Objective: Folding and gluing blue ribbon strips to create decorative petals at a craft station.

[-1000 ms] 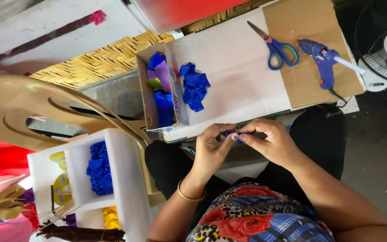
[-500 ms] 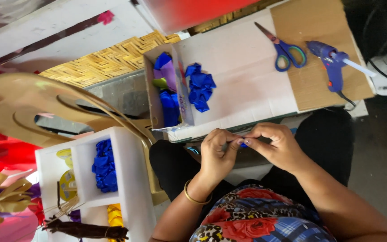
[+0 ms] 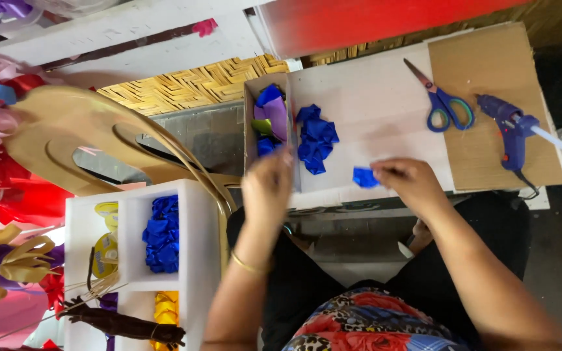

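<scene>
Hands parted since half-second ago. Right hand (image 3: pixel 406 182) now pinches small blue petal (image 3: pixel 363 177) over tabletop (image 3: pixel 372 97); left hand (image 3: pixel 268 185), apparently released, reaches toward cardboard box (image 3: pixel 250 123) of ribbon pieces.

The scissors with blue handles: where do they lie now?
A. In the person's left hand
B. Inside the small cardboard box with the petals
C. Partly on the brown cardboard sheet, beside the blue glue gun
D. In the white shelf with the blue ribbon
C: the scissors rest with handles on the brown cardboard sheet, left of the blue glue gun, touched by neither hand.
</scene>
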